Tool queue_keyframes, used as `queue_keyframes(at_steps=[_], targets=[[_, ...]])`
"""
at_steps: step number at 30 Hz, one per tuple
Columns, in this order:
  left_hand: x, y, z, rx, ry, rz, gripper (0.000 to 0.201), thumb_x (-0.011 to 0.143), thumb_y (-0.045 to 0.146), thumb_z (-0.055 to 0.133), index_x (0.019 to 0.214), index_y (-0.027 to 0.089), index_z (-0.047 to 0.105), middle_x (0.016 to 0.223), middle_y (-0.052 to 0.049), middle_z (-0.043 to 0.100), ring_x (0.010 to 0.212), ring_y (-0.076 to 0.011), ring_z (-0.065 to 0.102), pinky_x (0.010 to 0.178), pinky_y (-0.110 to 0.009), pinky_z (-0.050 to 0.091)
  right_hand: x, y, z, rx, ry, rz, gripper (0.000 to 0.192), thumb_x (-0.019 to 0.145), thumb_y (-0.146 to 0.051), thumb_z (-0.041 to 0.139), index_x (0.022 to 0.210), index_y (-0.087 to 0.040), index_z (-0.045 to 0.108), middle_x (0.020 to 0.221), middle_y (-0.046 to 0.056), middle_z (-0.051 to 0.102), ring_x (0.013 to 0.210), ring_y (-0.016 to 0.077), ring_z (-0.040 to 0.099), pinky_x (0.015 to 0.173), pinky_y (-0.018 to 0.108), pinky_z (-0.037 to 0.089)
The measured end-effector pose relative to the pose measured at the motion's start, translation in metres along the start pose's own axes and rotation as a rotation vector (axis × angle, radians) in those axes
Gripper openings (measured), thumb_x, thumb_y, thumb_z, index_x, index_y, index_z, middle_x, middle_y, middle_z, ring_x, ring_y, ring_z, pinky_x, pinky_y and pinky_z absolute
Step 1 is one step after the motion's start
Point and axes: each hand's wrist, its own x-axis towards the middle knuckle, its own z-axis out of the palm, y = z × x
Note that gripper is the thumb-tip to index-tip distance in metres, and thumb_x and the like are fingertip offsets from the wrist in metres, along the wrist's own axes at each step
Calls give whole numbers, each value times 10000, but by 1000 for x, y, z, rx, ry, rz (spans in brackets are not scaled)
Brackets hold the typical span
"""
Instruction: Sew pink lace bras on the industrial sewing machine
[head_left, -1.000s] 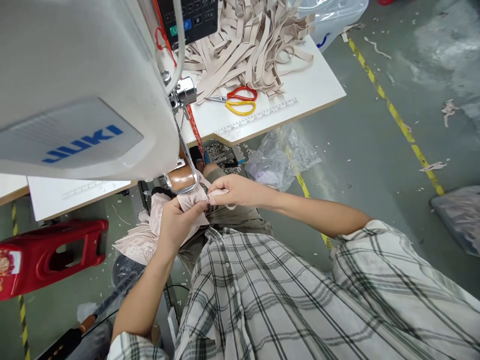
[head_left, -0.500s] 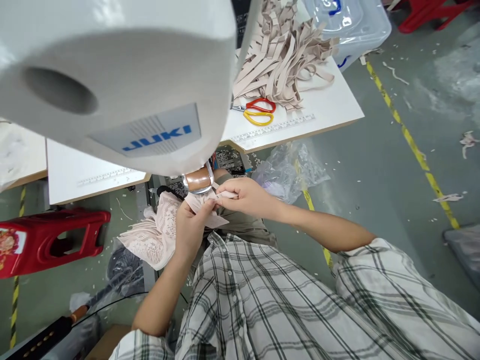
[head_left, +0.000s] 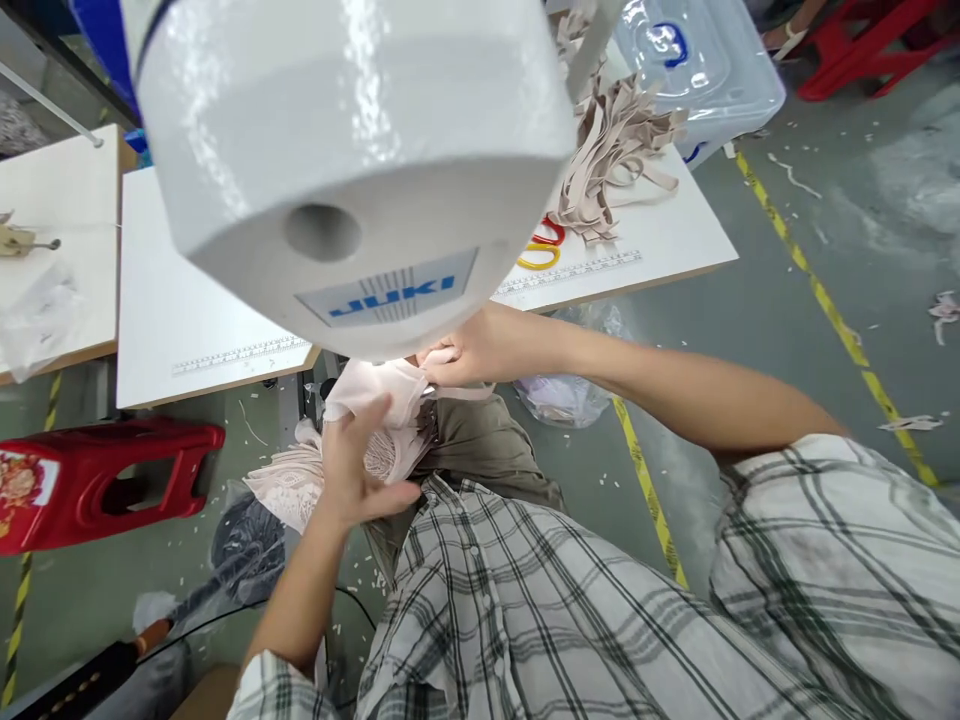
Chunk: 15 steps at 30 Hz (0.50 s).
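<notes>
A pale pink lace garment [head_left: 375, 400] hangs under the head of a white JUKI sewing machine [head_left: 352, 170]. My left hand [head_left: 356, 470] holds the fabric from below, fingers spread against it. My right hand [head_left: 469, 350] pinches the garment's edge and a beige elastic strap right at the machine's underside, partly hidden by the machine head. The needle area is out of sight behind the machine.
A pile of beige elastic strips [head_left: 615, 140] and red and yellow scissors [head_left: 541, 248] lie on the white table [head_left: 660, 235]. A clear plastic bin [head_left: 697, 60] stands behind. A red stool [head_left: 97, 480] is on the floor at left; yellow floor tape [head_left: 832, 310] runs at right.
The camera has tilted so the machine head fills more of the view. My right hand moved up under the machine; my left hand dropped lower and opened against the fabric.
</notes>
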Motion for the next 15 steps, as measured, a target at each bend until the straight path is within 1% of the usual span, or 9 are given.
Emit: queue_keyframes(at_steps=[2, 3, 5, 7, 8, 10, 12, 13, 15], targets=[[4, -12, -8, 109, -173, 66, 808, 772, 668, 735, 1464, 300, 536, 1293, -120, 639, 1211, -355, 617, 1034, -490, 492, 2, 1, 0, -72, 8, -19, 105, 786, -175, 566, 747, -165, 662, 597, -15, 526, 625, 115, 405, 597, 275, 263], [2, -15, -8, 100, -194, 54, 800, 775, 652, 742, 1458, 287, 540, 1264, -123, 654, 1179, -346, 633, 1010, -475, 503, 2, 1, 0, -84, 4, -28, 104, 785, -179, 562, 755, -168, 661, 595, -17, 517, 625, 114, 394, 599, 275, 257], [-8, -19, 2, -32, -107, -41, 749, 828, 684, 664, 1445, 276, 546, 1231, -125, 668, 1133, -329, 653, 969, -458, 518, 2, 3, 0, -81, 2, -42, 103, 784, -184, 553, 749, -174, 650, 575, -28, 480, 617, 111, 363, 597, 276, 242], [-23, -19, 20, -183, -8, -188, 730, 872, 748, 541, 1434, 282, 548, 1265, -136, 656, 1163, -337, 647, 971, -473, 518, 2, 3, 0, -63, 2, -45, 95, 779, -182, 555, 722, -175, 631, 554, -35, 441, 612, 110, 338, 598, 282, 227], [-30, -20, 32, -232, 23, -262, 765, 876, 788, 477, 1451, 285, 526, 1303, -150, 639, 1199, -348, 634, 982, -489, 516, 3, 4, 0, -55, -1, -40, 89, 775, -180, 561, 710, -175, 621, 549, -37, 428, 611, 111, 332, 600, 287, 222], [-40, -23, 54, -275, 43, -381, 877, 858, 858, 371, 1535, 302, 405, 1397, -180, 582, 1276, -359, 597, 1004, -511, 512, 4, 4, 0, -47, -11, -25, 79, 769, -181, 576, 695, -177, 604, 549, -37, 415, 615, 114, 328, 605, 293, 216], [-42, -30, 70, -290, 95, -429, 953, 840, 892, 299, 1606, 330, 224, 1471, -189, 517, 1325, -346, 562, 1026, -511, 506, 4, 4, 1, -50, -17, -10, 84, 764, -185, 589, 680, -182, 585, 553, -35, 406, 621, 117, 327, 609, 295, 215], [-41, -34, 73, -280, 143, -425, 963, 840, 895, 271, 1620, 344, 150, 1496, -183, 491, 1344, -336, 544, 1044, -506, 496, 4, 4, 1, -49, -17, -3, 95, 762, -186, 592, 670, -186, 571, 556, -34, 400, 626, 119, 326, 610, 295, 216], [-34, -42, 69, -206, 247, -366, 957, 850, 883, 248, 1627, 342, 107, 1501, -171, 478, 1375, -334, 509, 1081, -497, 467, 5, 3, 1, -14, -15, -2, 121, 756, -183, 593, 648, -191, 539, 560, -32, 388, 635, 121, 322, 612, 296, 217]])
